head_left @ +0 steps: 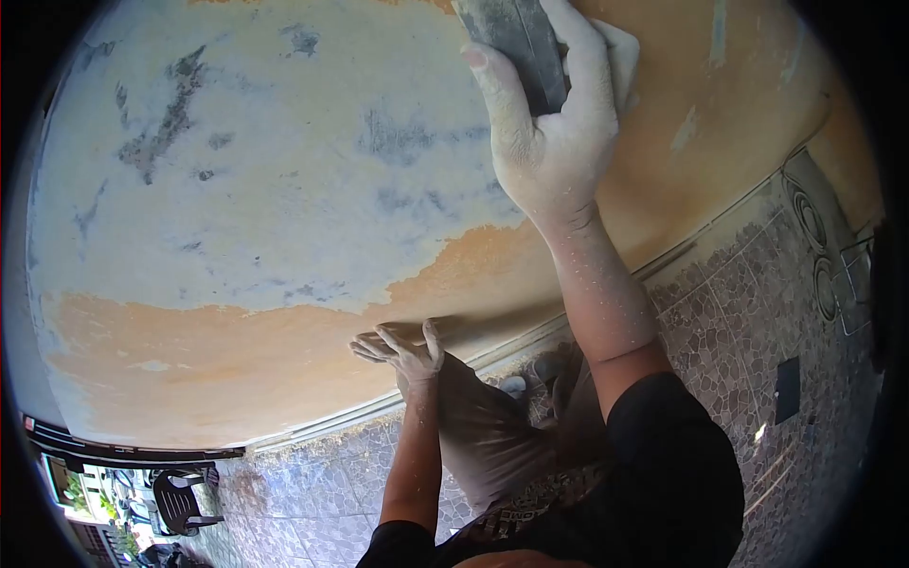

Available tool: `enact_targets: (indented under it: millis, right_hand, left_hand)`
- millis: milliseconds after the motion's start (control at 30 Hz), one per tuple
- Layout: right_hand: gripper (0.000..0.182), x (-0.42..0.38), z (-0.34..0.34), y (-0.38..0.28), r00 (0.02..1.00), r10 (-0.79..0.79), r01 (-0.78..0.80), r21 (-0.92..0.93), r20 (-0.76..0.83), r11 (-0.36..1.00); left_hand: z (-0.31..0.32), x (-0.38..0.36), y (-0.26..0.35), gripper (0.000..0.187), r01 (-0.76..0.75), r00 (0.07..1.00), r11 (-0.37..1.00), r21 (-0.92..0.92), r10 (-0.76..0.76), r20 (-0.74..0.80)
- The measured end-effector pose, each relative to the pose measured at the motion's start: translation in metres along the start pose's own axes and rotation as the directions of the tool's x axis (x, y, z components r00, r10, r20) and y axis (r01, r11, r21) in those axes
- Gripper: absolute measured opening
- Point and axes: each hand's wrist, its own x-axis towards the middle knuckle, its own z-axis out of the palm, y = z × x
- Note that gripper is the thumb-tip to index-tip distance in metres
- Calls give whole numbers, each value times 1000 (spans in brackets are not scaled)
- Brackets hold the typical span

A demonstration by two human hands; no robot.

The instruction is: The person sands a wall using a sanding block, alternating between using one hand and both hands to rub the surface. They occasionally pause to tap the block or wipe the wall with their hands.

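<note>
My right hand [559,151], white with dust, is closed around a dark grey sanding block [519,52] high on the wall. The thumb lies along one side, and part of the block is cut off by the top of the view. Lower down, my left hand [405,355] is open, its dusty fingers spread and resting against the wall near its base. The wall [284,180] has a large pale patch with grey scuffed spots, and orange-tan paint [218,364] shows around it.
The tiled floor [720,350] is dusty along the wall's base. A dark rectangular plate [788,390] lies on the floor at right, near coiled cable [805,213]. A dark plastic chair [177,502] stands at the lower left. My legs [483,426] are close to the wall.
</note>
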Motion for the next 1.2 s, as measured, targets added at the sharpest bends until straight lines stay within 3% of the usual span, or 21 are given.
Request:
enact_targets:
  millis: [33, 100, 167, 200, 233, 300, 367, 400, 467, 533, 600, 667, 733, 767, 800, 867, 933, 1000, 1067, 1167, 1200]
  right_hand:
    - [61, -17, 6, 7, 996, -50, 47, -44, -70, 998]
    - [62, -86, -10, -2, 998, 69, -68, -126, 10, 990]
    - [72, -199, -25, 3, 969, 248, -248, 68, 12, 966]
    - [76, -254, -44, 8, 966, 239, -238, -18, 97, 971]
    - [76, -259, -58, 6, 967, 234, -233, -15, 99, 972]
    - [74, -265, -68, 3, 928, 267, -248, -105, 259, 963]
    - [66, -170, -44, 4, 972, 193, -205, 85, 133, 975]
    - [63, -120, -37, 6, 980, 180, -178, -25, 90, 984]
    - [61, -34, -24, 21, 978, 202, -206, 84, 59, 975]
    - [61, -10, -20, 25, 978, 190, -199, 115, 90, 973]
    - [61, -14, -15, 20, 997, 83, -83, 23, 6, 996]
    - [63, -90, -23, 10, 998, 49, -46, -95, 31, 994]
    - [75, -231, -33, 11, 983, 172, -178, 113, 57, 978]
    - [80, -300, -58, 14, 959, 124, -128, 0, 255, 992]
    - [77, -325, -74, 7, 929, 107, -111, -8, 353, 994]
    - [82, -319, -69, 3, 905, 183, -197, -4, 385, 980]
    - [80, -267, -62, -2, 913, 85, -107, 33, 398, 994]
    - [75, -190, -35, -4, 949, 181, -219, 127, 257, 967]
    - [70, -97, -21, -12, 981, 146, -160, 109, 129, 981]
    - [66, -86, -13, -20, 982, 172, -172, -13, 71, 985]
    - [66, -116, -10, -22, 984, 175, -177, 29, 43, 984]
  left_hand:
    - [-2, -2, -1, 105, 5, 1000, 1000, 2, -5, 4]
    - [2, -1, 0, 105, 6, 1000, 1000, -10, -6, -9]
    - [1, -2, 0, 105, 12, 1000, 1000, -6, -12, -3]
    - [0, -2, 0, 105, 9, 1000, 1000, 0, -9, 9]
    - [0, -2, 2, 105, 13, 1000, 1000, -1, -13, 5]
    - [0, 5, 3, 105, -27, 999, 1000, -3, 27, -37]
    - [-6, 0, 2, 105, -22, 1000, 1000, 0, 22, -13]
    - [-1, 4, 3, 105, -16, 1000, 1000, -7, 16, -24]
    - [-5, 5, 6, 102, -26, 1000, 1000, -17, 26, 2]
    - [-3, 6, 4, 101, -47, 999, 999, 4, 47, -23]
    - [-5, 4, 4, 101, -44, 999, 999, 11, 44, -26]
    - [0, 6, 4, 101, -50, 998, 999, 10, 50, -48]
    - [1, 3, 3, 104, -23, 999, 1000, -5, 23, -37]
    - [1, 2, 4, 104, -22, 999, 1000, 1, 22, -44]
    - [0, -1, 5, 104, -11, 999, 1000, -8, 11, -32]
    - [7, 8, 1, 104, -22, 999, 1000, -12, 21, -31]
    - [0, -1, 1, 105, -8, 1000, 1000, -8, 8, -5]
    - [3, 1, 3, 105, -13, 1000, 1000, -11, 13, -18]
    - [1, 0, 3, 106, -5, 1000, 999, -33, 5, -22]
    - [-3, 1, 2, 104, -32, 999, 999, -6, 32, -17]
    - [-2, 5, 4, 103, -55, 998, 998, 5, 55, -29]
